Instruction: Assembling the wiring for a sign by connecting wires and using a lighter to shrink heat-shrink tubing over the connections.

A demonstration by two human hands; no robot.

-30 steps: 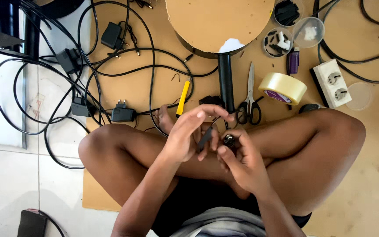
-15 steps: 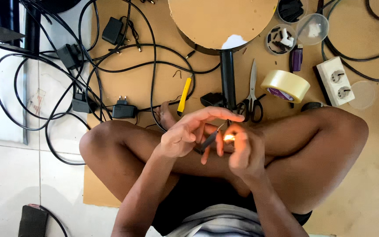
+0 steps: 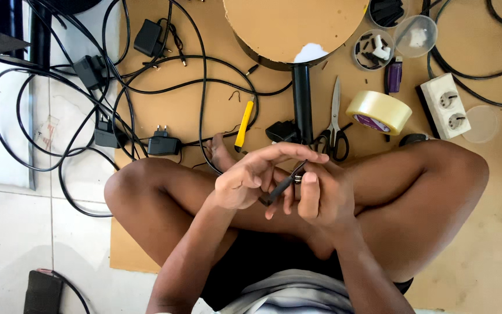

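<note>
Sitting cross-legged on the cardboard sheet here. My left hand has a thin black cable pinched between thumb and fingers, index finger stretched out over the top, right above my crossed legs. My right hand is curled closed around a small lighter, thumb up on it, touching the cable end. Out past my knees: scissors, a roll of clear tape, a yellow cutter, a white socket block, plus black adapters and cords on the left
</note>
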